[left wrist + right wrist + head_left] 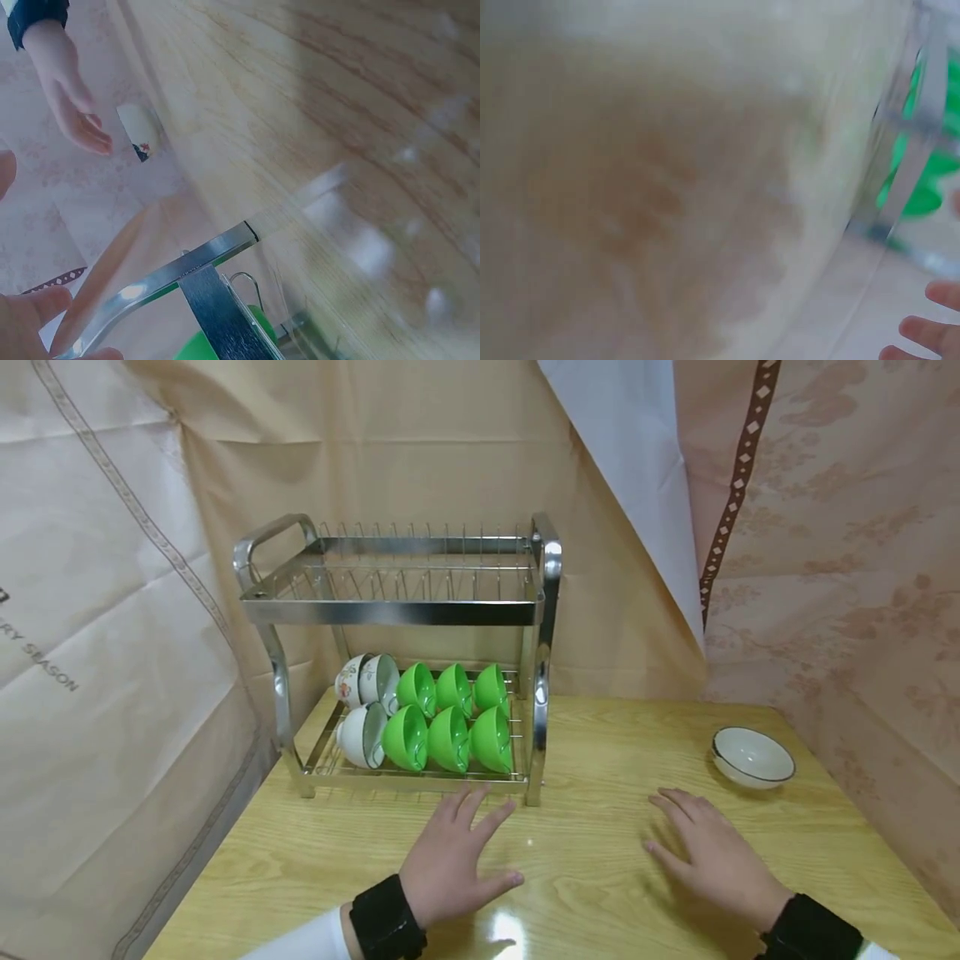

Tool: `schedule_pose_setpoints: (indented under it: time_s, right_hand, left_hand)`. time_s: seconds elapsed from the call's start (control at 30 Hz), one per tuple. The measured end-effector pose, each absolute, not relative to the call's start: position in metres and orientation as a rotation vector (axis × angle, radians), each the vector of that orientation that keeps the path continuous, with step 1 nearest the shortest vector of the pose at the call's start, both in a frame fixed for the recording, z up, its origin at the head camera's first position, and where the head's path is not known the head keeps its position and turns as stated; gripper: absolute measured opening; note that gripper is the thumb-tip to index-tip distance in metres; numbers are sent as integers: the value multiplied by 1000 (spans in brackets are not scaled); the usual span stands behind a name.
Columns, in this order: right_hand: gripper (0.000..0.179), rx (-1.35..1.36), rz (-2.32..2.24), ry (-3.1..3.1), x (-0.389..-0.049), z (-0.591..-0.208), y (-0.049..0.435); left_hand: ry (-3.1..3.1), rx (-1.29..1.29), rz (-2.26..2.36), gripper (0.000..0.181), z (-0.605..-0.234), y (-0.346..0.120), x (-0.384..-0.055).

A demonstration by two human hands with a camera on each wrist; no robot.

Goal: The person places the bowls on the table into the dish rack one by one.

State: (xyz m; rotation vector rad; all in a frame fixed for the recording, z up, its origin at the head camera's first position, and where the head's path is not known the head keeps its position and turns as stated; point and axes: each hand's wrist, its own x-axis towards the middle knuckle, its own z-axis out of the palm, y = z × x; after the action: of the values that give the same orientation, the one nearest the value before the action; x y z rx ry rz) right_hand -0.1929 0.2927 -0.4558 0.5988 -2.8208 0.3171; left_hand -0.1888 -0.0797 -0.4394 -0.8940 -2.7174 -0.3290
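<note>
My left hand (457, 856) hovers above the table just in front of a metal dish rack (393, 612), fingers spread and holding nothing. To its right, my right hand (716, 856) is also over the table with spread fingers and nothing in them. A white bowl with a dark rim (752, 758) sits upright on the table, beyond the right hand and apart from it. On the rack's lower shelf stand several bright green cups (405, 737), tilted on their sides in two rows. Left of them are a plain white bowl (362, 735) and flower-patterned white bowls (378, 681).
Wires stand upright along the rack's upper tier (420, 568), which bears no dishes. The wooden table (615, 760) reaches back to a beige cloth (450, 452). Patterned cloth (847, 610) hangs on the right, and a pale sheet (97, 652) on the left.
</note>
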Motion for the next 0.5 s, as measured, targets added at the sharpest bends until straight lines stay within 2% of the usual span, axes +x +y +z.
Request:
schedule_pose_setpoints:
  time_s: [0.3,0.5]
  right_hand:
    - [51,483,110,-2731,-254,-450,378]
    - [39,395,9,-2886,-273,-462,416]
  left_hand:
    - [-2755,-834,-350,83,-444,-86,-182]
    - [-2772,-810,-368,82,-445,-91,-182]
